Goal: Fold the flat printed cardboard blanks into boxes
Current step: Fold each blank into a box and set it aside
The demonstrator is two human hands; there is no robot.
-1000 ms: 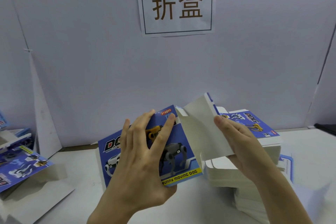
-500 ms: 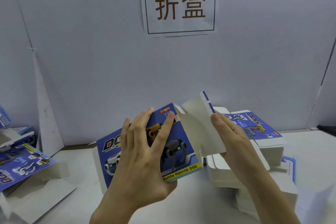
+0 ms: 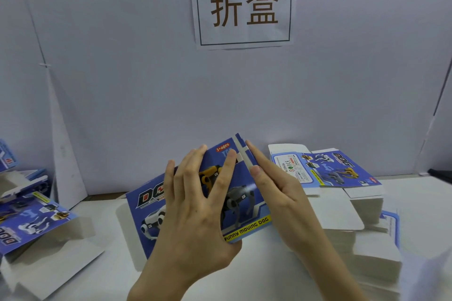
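A blue printed box (image 3: pixel 151 205) with toy-dog artwork stands tilted on the white table in front of me. My left hand (image 3: pixel 195 222) lies spread over its printed front, fingers straight, with the thumb tucked under the lower edge. My right hand (image 3: pixel 276 193) presses with straight fingers against the box's right end flap, which now lies folded in against the box. A stack of flat printed blanks (image 3: pixel 340 173) sits just to the right, behind my right hand.
Finished or part-folded boxes (image 3: pixel 31 225) lie at the left edge of the table. A white partition with a paper sign (image 3: pixel 244 5) rises right behind the work area. More white blanks (image 3: pixel 374 254) spread low at the right.
The right end flap, which stood open and white a second ago, has been pushed in flat against the box by my right hand. My left hand stayed on the box front.
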